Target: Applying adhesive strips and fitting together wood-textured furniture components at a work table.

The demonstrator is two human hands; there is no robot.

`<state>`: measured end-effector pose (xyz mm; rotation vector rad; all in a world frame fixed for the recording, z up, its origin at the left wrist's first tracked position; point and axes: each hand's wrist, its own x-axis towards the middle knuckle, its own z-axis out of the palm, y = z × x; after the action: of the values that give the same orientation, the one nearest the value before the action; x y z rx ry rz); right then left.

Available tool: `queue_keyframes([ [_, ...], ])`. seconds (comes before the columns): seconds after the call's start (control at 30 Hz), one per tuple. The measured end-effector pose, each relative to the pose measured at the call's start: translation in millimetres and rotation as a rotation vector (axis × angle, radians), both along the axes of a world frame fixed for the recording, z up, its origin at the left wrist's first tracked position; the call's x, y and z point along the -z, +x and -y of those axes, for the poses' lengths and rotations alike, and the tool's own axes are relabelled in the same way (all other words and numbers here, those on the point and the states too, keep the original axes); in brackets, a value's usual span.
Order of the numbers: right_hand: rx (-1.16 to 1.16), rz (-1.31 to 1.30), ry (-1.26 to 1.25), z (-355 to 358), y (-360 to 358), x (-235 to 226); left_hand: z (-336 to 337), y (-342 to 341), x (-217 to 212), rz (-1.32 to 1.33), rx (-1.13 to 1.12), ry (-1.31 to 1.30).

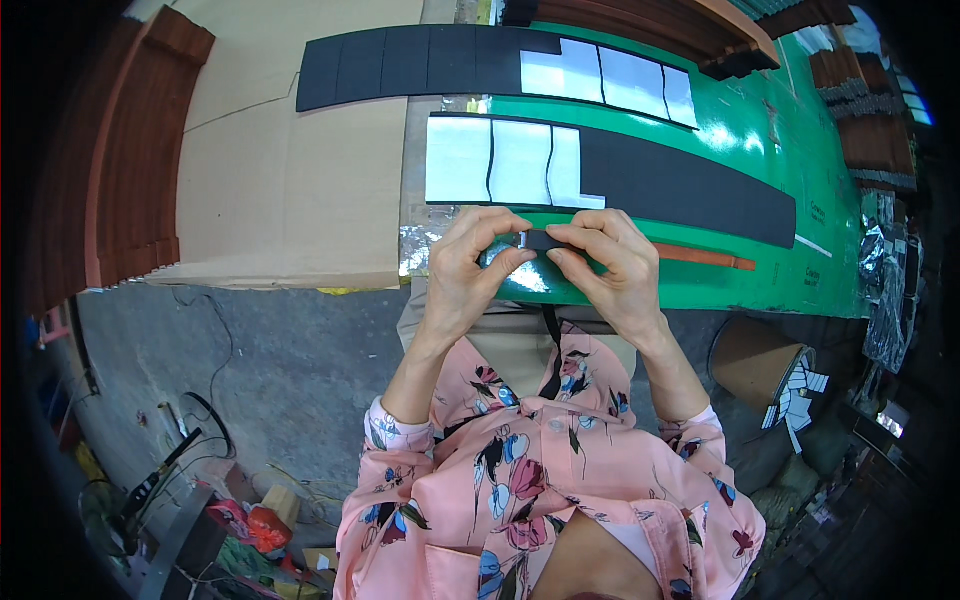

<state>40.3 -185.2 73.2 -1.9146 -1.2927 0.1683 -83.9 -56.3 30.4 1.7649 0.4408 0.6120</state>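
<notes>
Both hands meet near the table's front edge. A small black piece point(541, 240) with a pale, shiny end is pinched between my left hand point(470, 262) and my right hand point(615, 262), thumbs against fingertips. From behind my right hand a thin reddish-brown strip point(705, 257) runs out to the right; whether it joins the black piece is hidden. Just beyond my hands lies a row of flat black pads point(690, 185), its left part covered by white backing point(457, 160). Farther back, a second black row point(400, 65) has white backing on its right part.
Brown slatted profiles are stacked at the far left point(140, 150), at the back point(650, 30) and at the right point(875, 150). Cardboard point(300, 190) covers the table's left, a green sheet point(780, 290) its right. A bin point(745, 355) with white scraps stands on the floor, right.
</notes>
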Motion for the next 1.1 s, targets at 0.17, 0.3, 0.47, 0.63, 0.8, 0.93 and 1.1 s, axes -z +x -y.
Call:
queue_keyframes([
  [0.17, -0.012, 0.011, 0.009, 0, 0, 0, 0, 0, 0, -0.005, 0.000, -0.014],
  [0.3, -0.009, 0.009, 0.019, -1, 0, 1, 0, 0, -1, -0.010, 0.001, -0.004],
  [0.47, -0.005, 0.010, 0.024, -1, 0, 2, 0, 0, -1, -0.012, 0.001, -0.007],
  [0.63, -0.005, 0.017, 0.034, -2, 0, 1, 0, -1, -1, -0.032, 0.002, -0.003],
  [0.8, 0.002, 0.038, 0.023, -3, 0, 4, -1, 1, -2, -0.033, 0.015, 0.006],
  [0.93, -0.038, 0.060, 0.021, 0, 5, 3, -4, -2, -2, -0.033, 0.042, 0.023],
  [1.1, 0.052, 0.121, 0.096, 14, 7, -2, -7, -5, -7, -0.052, 0.133, 0.035],
])
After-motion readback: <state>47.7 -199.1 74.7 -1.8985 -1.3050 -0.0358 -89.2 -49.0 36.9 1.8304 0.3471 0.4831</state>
